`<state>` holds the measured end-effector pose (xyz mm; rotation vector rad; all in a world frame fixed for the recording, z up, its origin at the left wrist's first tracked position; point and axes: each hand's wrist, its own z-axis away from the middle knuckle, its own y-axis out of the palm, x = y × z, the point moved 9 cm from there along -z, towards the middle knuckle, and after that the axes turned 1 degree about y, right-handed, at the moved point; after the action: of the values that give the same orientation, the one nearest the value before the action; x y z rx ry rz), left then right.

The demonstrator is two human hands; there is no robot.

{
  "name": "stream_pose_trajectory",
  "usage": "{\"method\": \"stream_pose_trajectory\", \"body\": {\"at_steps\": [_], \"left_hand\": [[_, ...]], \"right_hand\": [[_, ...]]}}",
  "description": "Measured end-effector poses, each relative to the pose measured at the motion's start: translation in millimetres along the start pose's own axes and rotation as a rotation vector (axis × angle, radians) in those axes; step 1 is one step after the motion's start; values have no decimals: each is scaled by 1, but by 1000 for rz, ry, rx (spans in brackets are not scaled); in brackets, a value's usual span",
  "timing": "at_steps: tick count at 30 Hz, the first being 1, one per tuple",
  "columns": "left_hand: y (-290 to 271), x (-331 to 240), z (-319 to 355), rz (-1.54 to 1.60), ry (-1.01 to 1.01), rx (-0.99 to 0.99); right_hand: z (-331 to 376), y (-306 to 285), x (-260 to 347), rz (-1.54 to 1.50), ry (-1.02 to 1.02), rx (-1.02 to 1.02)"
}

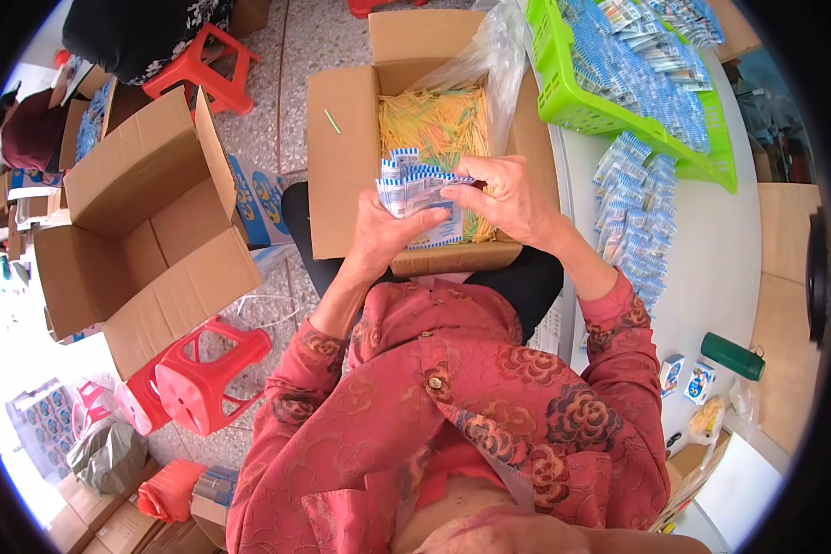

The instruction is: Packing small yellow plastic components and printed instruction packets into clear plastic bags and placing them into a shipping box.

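Above an open cardboard box, my left hand grips a small stack of flat packets with blue-and-white striped edges. Its thumb lies across the front of the stack. My right hand pinches the stack's right upper edge between thumb and fingers. Thin yellow, orange and green sticks fill the box beneath both hands, and clear plastic hangs over its right flap. One pale green stick lies on the left flap.
A green basket full of similar packets stands on the white table at right, with a packet pile beside it. A dark green bottle lies farther down. At left are an open carton and red stools.
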<state>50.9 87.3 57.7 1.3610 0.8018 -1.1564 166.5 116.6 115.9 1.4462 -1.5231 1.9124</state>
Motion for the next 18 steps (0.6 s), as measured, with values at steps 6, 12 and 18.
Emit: {"method": "stream_pose_trajectory", "body": {"at_steps": [6, 12, 18], "left_hand": [[1, 9, 8, 126, -84, 39], [-5, 11, 9, 158, -62, -33], [-18, 14, 10, 51, 2, -103]], "right_hand": [[3, -4, 13, 18, -162, -46], [6, -3, 25, 7, -262, -39], [7, -2, 12, -217, -107, -47]]}}
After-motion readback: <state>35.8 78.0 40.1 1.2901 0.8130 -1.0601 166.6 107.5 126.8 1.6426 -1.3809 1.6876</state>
